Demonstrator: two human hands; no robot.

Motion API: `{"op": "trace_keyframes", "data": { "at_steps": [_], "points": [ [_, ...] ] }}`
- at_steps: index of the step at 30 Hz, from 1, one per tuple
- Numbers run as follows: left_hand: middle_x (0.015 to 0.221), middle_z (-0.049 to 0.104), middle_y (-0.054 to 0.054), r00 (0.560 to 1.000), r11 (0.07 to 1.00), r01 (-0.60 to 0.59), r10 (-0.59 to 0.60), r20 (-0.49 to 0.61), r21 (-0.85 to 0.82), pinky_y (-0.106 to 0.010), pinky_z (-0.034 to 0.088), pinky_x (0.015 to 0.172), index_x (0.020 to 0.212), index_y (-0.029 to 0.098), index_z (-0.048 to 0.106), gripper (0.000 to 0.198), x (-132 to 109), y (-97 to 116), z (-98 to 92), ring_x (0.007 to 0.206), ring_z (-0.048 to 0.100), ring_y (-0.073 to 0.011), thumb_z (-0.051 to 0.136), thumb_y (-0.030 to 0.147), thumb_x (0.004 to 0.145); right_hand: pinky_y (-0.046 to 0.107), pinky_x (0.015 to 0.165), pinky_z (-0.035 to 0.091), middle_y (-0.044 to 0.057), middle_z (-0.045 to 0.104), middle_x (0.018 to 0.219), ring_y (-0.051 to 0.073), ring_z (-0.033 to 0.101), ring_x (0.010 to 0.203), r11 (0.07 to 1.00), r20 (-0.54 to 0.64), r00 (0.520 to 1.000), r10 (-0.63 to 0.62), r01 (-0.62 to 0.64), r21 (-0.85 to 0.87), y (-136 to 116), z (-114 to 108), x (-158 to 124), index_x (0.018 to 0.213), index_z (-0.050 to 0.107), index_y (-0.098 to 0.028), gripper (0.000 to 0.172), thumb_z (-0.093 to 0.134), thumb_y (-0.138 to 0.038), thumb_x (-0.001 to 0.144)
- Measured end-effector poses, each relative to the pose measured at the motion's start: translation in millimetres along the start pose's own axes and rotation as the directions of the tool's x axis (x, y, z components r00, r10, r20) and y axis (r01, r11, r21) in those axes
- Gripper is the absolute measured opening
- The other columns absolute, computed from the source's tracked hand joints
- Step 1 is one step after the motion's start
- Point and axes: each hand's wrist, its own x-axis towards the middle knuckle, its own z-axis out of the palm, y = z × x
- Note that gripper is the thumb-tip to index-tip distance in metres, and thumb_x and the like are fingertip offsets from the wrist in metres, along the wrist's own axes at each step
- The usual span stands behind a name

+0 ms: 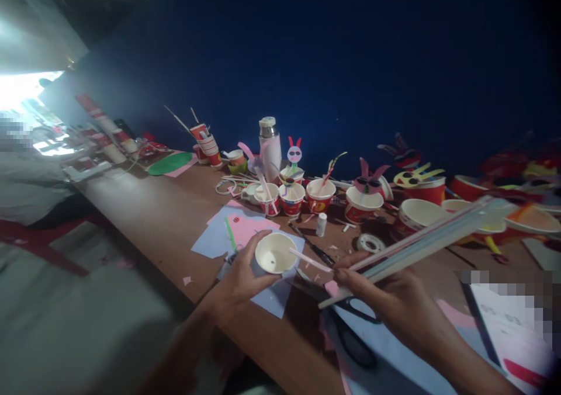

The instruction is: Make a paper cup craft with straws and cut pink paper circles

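Paper cup (276,255), one, in left hand (241,278); one bundle of strips (429,240) in right hand (397,298).

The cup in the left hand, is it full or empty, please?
The cup looks empty: its pale bottom shows, bare but for one small dark spot.

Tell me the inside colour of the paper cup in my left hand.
The paper cup in your left hand is creamy white inside, as the head view shows.

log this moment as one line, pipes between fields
left hand: holding paper cup | right hand: holding long bundle and thin pale stick, tip seen at cup rim | below right hand: scissors | behind: thermos
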Motion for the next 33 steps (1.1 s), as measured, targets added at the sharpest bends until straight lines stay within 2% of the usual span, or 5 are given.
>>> {"op": "trace_keyframes", "data": {
  "at_steps": [6, 9, 13, 21, 33],
  "points": [
    [0.125, 0.045, -0.011, 0.980, 0.991, -0.136, 0.133, 0.146, 0.011, -0.036, 0.034, 0.098, 0.124, 0.019, 0.033, 0.069, -4.6, 18.6, 10.2, 0.118, 0.040, -0.0254, 0.067, 0.021, 0.064, 0.030, 0.060, 0.046, 0.003, 0.068, 0.070, 0.022, 0.062, 0.068, 0.987, -0.195, 0.973, -0.124, 0.101, -0.122, -5.4, -6.3, -5.3, 0.073, 0.066, -0.024, 0.012, 0.058, -0.032, 0.076],
    [0.125, 0.045, -0.011, 0.976, 0.994, -0.107, 0.110, 0.189, -0.023, -0.036, 0.035, 0.097, 0.124, 0.019, 0.032, 0.068, -4.3, 23.4, 14.5, 0.116, 0.041, -0.0256, 0.066, 0.021, 0.066, 0.029, 0.065, 0.045, 0.003, 0.069, 0.074, 0.022, 0.062, 0.072, 0.956, -0.078, 0.976, -0.201, 0.178, -0.234, -4.0, -3.1, -7.8, 0.077, 0.066, -0.023, 0.014, 0.054, -0.028, 0.080],
    [0.124, 0.043, -0.012, 0.968, 0.992, -0.108, 0.118, 0.220, -0.059, -0.036, 0.036, 0.095, 0.125, 0.018, 0.030, 0.069, -3.1, 27.1, 15.9, 0.114, 0.043, -0.0257, 0.067, 0.026, 0.066, 0.028, 0.059, 0.041, 0.005, 0.069, 0.077, 0.022, 0.063, 0.070, 0.897, 0.054, 0.985, -0.164, 0.172, -0.406, -1.8, 2.6, -8.6, 0.083, 0.065, -0.022, 0.016, 0.050, -0.022, 0.081],
    [0.111, 0.052, -0.008, 0.958, 0.991, -0.102, 0.121, 0.261, -0.085, -0.031, 0.041, 0.086, 0.122, 0.018, 0.036, 0.062, -2.9, 37.7, 24.6, 0.100, 0.050, -0.0222, 0.065, 0.025, 0.068, 0.025, 0.050, 0.031, 0.003, 0.066, 0.065, 0.017, 0.059, 0.056, 0.782, 0.100, 0.983, -0.153, 0.183, -0.595, 0.2, 8.4, -8.9, 0.073, 0.061, -0.019, 0.013, 0.050, -0.019, 0.080],
    [0.116, 0.050, -0.009, 0.962, 0.994, -0.088, 0.100, 0.256, -0.059, -0.033, 0.040, 0.091, 0.125, 0.021, 0.032, 0.067, -4.7, 38.1, 28.5, 0.106, 0.049, -0.0229, 0.066, 0.028, 0.068, 0.025, 0.051, 0.031, 0.003, 0.065, 0.065, 0.017, 0.059, 0.057, 0.796, 0.069, 0.983, -0.169, 0.177, -0.579, 4.5, 13.0, -8.8, 0.075, 0.062, -0.019, 0.013, 0.050, -0.017, 0.080]
  ]
}}
